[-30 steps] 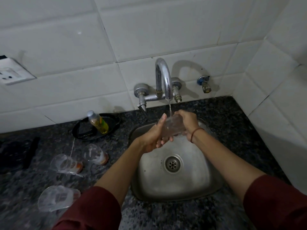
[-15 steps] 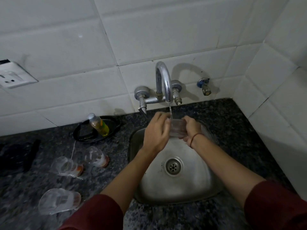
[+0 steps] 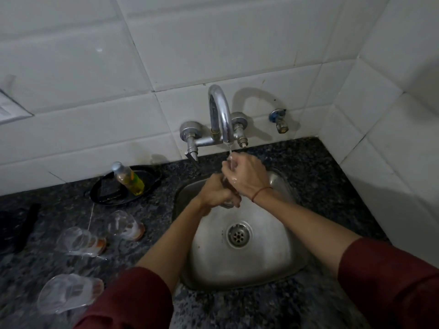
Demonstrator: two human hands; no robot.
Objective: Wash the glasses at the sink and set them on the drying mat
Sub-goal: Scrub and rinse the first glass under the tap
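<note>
Head view had both hands joined over the sink. Our left hand was curled round the lower part of the glass, and our right hand had its fingers wrapped over the upper part; very little of the glass showed between them. It was held tilted above the back of the sink, its top just under the thin stream of water from the tap.

We judged this to be the rinsing of one glass, with most of the task ahead, since three other glasses waited on the table to the left, each with an orange tint at one end. To do the step well, we thought it best to grip firmly with the left hand, as wet glass slips. We would turn the glass so the stream reached all round the inside, and rub the rim with the right fingers, low over the basin and clear of the metal spout.

Behind those glasses a bottle of yellow liquid rested on a black dish. We could not pick out the drying mat with any certainty.
</note>
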